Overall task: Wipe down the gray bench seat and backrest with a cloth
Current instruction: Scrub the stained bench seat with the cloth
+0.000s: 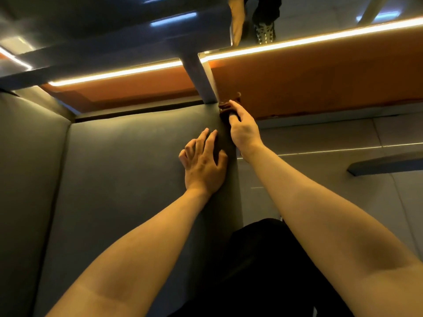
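Fingers of the right hand point(243, 129) were curled around a brown cloth point(229, 106), pressing it against the far right corner of the gray bench seat point(128, 170), beside a gray post point(201, 81). The left hand point(203, 161) lay flat with fingers spread on the seat near its right edge, just beside the right hand. The backrest point(25, 179) rose at the left, and an orange panel point(320, 81) with a lit strip point(297, 43) ran across the far side.
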Available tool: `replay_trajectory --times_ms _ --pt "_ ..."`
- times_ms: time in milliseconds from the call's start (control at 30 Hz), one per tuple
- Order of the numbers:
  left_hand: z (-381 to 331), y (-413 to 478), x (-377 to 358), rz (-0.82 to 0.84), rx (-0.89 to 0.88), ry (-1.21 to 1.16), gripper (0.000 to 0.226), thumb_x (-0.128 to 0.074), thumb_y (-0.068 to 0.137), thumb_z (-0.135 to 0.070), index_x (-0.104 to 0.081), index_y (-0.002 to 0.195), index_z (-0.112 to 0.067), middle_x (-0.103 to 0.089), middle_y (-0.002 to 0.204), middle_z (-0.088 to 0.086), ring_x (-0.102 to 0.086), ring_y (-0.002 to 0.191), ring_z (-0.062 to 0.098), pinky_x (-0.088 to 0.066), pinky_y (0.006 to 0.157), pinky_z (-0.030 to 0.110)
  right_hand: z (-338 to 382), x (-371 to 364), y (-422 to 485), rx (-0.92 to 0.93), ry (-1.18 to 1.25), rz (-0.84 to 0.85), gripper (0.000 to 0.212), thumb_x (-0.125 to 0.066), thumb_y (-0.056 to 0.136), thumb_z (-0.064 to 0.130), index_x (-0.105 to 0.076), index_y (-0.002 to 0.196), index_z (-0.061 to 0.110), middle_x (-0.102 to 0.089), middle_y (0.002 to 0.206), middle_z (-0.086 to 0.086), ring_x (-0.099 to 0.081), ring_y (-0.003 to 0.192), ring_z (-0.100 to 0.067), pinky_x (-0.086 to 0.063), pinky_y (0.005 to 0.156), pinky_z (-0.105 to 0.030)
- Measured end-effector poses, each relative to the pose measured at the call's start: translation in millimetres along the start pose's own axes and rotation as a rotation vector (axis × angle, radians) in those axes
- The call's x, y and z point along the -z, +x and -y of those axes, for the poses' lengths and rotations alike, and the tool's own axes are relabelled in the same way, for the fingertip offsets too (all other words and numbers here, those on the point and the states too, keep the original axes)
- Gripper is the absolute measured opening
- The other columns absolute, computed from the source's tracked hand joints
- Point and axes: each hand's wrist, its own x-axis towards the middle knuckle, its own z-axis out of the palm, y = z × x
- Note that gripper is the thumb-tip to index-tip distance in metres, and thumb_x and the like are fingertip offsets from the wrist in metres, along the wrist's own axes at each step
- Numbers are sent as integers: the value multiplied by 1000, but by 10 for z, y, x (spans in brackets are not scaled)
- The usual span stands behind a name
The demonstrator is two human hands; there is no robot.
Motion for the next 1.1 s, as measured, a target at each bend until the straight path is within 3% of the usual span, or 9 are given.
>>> replay_trajectory --times_ms 233,333,433,533,633,733,900,1000,1100 --pt "-39 -10 6 -29 84 -47 69 -39 96 -53 -21 159 -31 -30 160 -7 -25 137 18 -18 116 41 -8 -130 -224 76 -272 -151 25 -44 100 19 -69 98 17 -64 106 -11 -58 98 -29 -35 79 -29" --pt "-173 23 178 105 152 -90 63 -45 100 -49 -22 158 -36 -26 161 -10 -22 139 18 -17 120 40 135 -8 -329 -81 -334 48 29 -43 98 20 -70 90 14 -70 104 -13 -60 98 -34 -46 84 -38" --pt "-376 177 534 252 432 -389 46 -58 93 -42 -53 138 -34 -51 137 -2 -45 124 25 -35 115 43 531 150 -532 -222 -184 173 27 -43 95 16 -68 85 18 -70 101 -11 -61 100 -33 -51 93 -43" --pt "-684 190 1058 183 558 -789 17 -56 94 -25 -69 104 -22 -69 104 11 -67 94 19 -57 84 44 1064 292 -754 -298 -4 139 23 -44 91 12 -59 77 22 -68 96 -7 -63 100 -30 -51 97 -44" --pt "-1024 96 1647 168 593 -990 24 -50 101 -9 -65 103 -28 -70 95 2 -69 85 7 -55 76 27 1578 384 -989 -331 45 137 20 -45 88 17 -60 81 27 -69 99 -5 -64 101 -29 -53 97 -44" --pt "-1215 -5 2143 159 689 -1025 24 -54 90 -33 -60 113 -29 -69 98 -1 -67 97 22 -52 85 32 2073 442 -1274 -353 59 137 21 -44 87 23 -63 94 31 -68 107 -7 -64 105 -30 -52 100 -48" --pt "-1369 -305 2919 132 816 -1155 24 -43 107 -23 -45 130 -18 -65 104 6 -65 93 21 -55 89 42 2773 458 -1735 -383 -17 156 49 -43 103 18 -38 151 30 -59 131 -9 -58 118 -29 -51 101 -45" --pt "-1260 -430 3360 106 872 -1319 19 -42 105 -25 -52 121 -21 -66 115 16 -67 103 29 -57 85 44 3108 319 -1961 -385 -13 192 45 -44 105 21 -38 148 29 -59 123 -9 -61 104 -25 -51 75 -34" --pt "-1112 -569 3857 31 889 -1418 29 -42 107 -31 -53 130 -17 -69 113 9 -69 96 17 -55 68 26 3496 55 -2208 -367 10 274 29 -46 104 22 -49 131 31 -58 112 -4 -60 95 -21 -54 74 -36"
